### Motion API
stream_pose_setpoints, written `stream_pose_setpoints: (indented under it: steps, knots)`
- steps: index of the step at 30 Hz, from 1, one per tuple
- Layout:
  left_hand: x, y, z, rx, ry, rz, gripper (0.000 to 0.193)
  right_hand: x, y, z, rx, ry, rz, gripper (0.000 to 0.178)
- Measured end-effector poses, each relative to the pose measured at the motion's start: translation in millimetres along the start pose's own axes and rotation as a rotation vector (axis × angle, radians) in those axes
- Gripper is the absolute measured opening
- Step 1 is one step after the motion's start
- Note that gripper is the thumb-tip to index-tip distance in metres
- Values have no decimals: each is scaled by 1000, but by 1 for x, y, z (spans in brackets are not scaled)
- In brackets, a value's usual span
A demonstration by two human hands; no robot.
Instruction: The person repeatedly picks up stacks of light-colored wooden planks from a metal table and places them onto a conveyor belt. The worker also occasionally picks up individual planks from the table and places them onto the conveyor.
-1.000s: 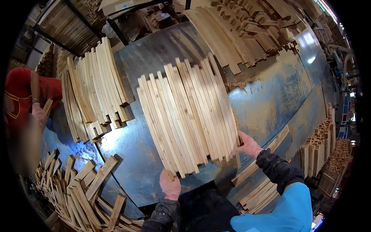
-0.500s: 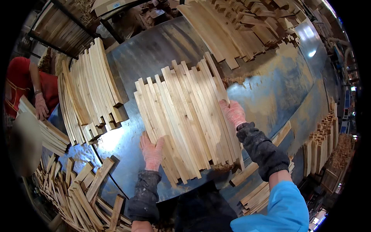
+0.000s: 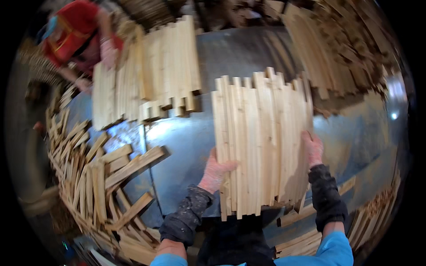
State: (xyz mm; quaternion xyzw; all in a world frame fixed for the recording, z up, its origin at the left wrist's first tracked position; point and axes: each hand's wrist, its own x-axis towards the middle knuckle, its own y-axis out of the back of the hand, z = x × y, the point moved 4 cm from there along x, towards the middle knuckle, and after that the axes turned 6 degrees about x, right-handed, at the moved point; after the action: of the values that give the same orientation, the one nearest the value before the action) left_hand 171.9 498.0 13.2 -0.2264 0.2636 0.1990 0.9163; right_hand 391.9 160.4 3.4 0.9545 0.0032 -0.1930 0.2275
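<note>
A row of pale wooden strips (image 3: 259, 142) lies side by side on the metal table in front of me, its ends uneven. My left hand (image 3: 216, 170), in a pink glove, grips the row's left edge, with the thumb over the top and the fingers along the side. At the right edge, my right hand (image 3: 313, 148), gloved alike, is closed round the outer strips; its fingertips are partly hidden. Between them my two hands press the row from both sides.
Another batch of strips (image 3: 168, 66) lies at the far left, where a co-worker in red (image 3: 77, 29) has gloved hands. Loose offcuts (image 3: 95, 186) are heaped at near left. Darker boards (image 3: 310, 48) are stacked at far right. Sawdust covers parts of the metal table (image 3: 182, 150).
The view has swung left, so everything sits farther right. My left thumb now lies over the strips' edge. The co-worker now leans over the far-left batch, one hand at it.
</note>
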Motion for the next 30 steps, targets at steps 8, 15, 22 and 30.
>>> stream_pose_setpoints:
  steps: [8, 15, 22, 30]
  knots:
    - [-152, 44, 18, 63, -233, 198, 92, -67, -23, -38, -62, 225, -94, 51]
    - [-381, 72, -1, -77, -501, 492, 90, -198, -60, -113, -67, 515, -409, 46]
    - [-669, 73, -62, -213, -712, 758, 87, -462, -83, -185, 49, 693, -808, 47]
    - [-963, 78, -221, -489, -784, 1234, 78, -827, -123, -140, -202, 1022, -1114, 49]
